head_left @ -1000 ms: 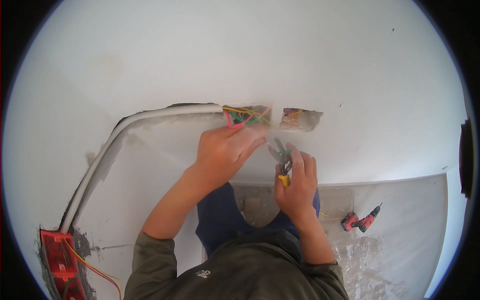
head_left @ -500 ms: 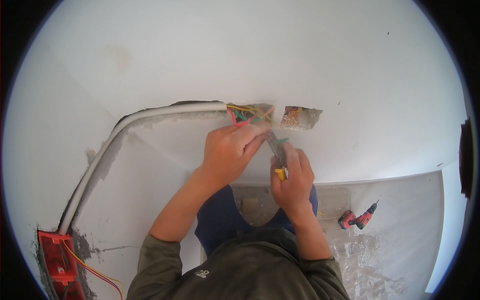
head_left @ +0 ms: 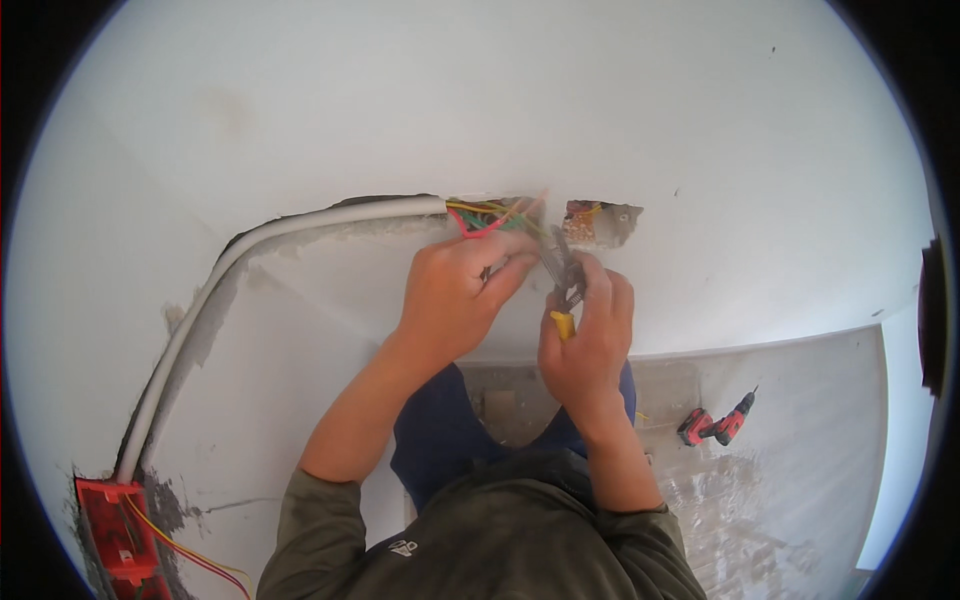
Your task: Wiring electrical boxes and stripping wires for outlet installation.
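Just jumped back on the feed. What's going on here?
Two bare hands are working at a wall. The right hand holds yellow-handled pliers with the tips pointing up to the left hand's fingertips. That hand is close by the coloured wires at the end of a pale conduit; blur hides what it grips. A red and black drill lies off to the right, and red boxes sit at lower left.

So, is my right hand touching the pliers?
Touching: the head view shows the right hand gripping the pliers, with the yellow handle lying between thumb and fingers.
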{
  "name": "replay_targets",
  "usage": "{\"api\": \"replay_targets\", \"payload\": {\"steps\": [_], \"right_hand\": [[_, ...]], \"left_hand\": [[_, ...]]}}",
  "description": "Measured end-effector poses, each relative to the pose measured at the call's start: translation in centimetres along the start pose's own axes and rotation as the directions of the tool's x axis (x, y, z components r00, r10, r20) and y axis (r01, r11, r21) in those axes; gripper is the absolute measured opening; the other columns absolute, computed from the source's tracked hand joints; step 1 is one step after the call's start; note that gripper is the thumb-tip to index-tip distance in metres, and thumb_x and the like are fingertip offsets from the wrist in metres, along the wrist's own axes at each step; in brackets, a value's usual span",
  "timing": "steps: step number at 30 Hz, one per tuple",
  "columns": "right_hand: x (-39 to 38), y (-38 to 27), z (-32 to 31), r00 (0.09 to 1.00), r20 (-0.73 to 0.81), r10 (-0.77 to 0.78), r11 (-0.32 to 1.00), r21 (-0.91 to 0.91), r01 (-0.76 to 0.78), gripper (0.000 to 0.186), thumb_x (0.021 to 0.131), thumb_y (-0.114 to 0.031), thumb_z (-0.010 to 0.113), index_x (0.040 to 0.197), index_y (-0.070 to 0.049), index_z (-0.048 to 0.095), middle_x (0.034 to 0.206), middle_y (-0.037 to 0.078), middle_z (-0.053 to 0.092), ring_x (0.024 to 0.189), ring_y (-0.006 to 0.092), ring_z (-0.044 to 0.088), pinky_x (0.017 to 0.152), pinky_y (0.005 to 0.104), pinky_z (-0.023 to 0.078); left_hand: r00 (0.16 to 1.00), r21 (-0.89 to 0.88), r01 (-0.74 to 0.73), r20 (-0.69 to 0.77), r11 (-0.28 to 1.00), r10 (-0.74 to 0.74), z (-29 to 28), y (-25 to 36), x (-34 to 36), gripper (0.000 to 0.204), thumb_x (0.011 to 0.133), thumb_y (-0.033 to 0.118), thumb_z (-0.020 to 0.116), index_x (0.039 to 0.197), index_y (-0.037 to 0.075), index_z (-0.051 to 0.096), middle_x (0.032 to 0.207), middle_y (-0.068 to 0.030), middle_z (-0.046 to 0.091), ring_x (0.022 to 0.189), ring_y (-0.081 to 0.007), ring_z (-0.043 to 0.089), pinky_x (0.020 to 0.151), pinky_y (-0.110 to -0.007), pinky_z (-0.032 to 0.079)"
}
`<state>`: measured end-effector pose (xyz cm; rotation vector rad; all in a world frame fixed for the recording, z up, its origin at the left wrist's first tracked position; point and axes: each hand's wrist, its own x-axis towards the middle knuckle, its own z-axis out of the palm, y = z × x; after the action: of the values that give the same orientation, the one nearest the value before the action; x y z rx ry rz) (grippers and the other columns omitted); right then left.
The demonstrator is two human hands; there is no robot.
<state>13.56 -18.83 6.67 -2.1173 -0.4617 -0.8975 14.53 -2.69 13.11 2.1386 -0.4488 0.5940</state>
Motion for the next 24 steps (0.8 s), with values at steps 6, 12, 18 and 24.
{"api": "replay_targets", "payload": {"steps": [6, 12, 18, 24], "right_hand": [[-0.2, -0.9, 0.9, 1.0, -0.008, 0.015, 0.999, -0.029, -0.015, 0.072, 0.064, 0.002, 0.071, 0.132, -0.001, 0.049, 0.108, 0.019, 0.053, 0.098, 0.0389, 0.054, 0.083, 0.0463, 0.045], [0.0, -0.8, 1.6, 0.999, -0.052, 0.001, 0.998, -0.058, -0.004, 0.07, 0.064, 0.002, 0.071, 0.131, -0.001, 0.049, 0.105, 0.019, 0.053, 0.095, 0.0382, 0.055, 0.081, 0.0456, 0.046], [0.1, -0.4, 2.2, 0.996, -0.091, -0.012, 0.999, -0.038, 0.008, 0.069, 0.064, 0.002, 0.07, 0.13, -0.001, 0.05, 0.105, 0.018, 0.054, 0.094, 0.0376, 0.056, 0.08, 0.0452, 0.046], [0.1, -0.5, 2.2, 0.997, -0.077, -0.008, 1.0, -0.012, 0.007, 0.068, 0.063, 0.002, 0.069, 0.129, -0.002, 0.051, 0.101, 0.017, 0.055, 0.091, 0.0363, 0.057, 0.078, 0.0445, 0.047]], "left_hand": [[0.995, 0.069, 0.07, 0.07, 0.995, -0.075, -0.5, 0.1, 0.0, 0.016, 0.087, 0.007, 0.068, 0.102, 0.006, 0.074, 0.063, -0.0045, 0.058, 0.055, -0.0073, 0.047, 0.052, -0.025, 0.039], [0.988, 0.052, 0.109, 0.1, 0.993, -0.114, -0.5, 0.3, 0.2, 0.016, 0.087, 0.005, 0.067, 0.102, 0.007, 0.073, 0.063, -0.0037, 0.056, 0.056, -0.0071, 0.045, 0.052, -0.026, 0.038], [0.985, 0.026, 0.142, 0.093, 0.989, -0.144, -0.6, 0.2, 0.2, 0.017, 0.088, 0.005, 0.067, 0.104, 0.006, 0.073, 0.064, -0.0019, 0.056, 0.058, -0.0057, 0.045, 0.052, -0.024, 0.038], [0.982, -0.005, 0.149, 0.115, 0.989, -0.147, -0.8, 0.1, 0.1, 0.015, 0.09, 0.007, 0.066, 0.103, 0.005, 0.073, 0.065, -0.0018, 0.057, 0.059, -0.0058, 0.045, 0.054, -0.024, 0.039]]}}
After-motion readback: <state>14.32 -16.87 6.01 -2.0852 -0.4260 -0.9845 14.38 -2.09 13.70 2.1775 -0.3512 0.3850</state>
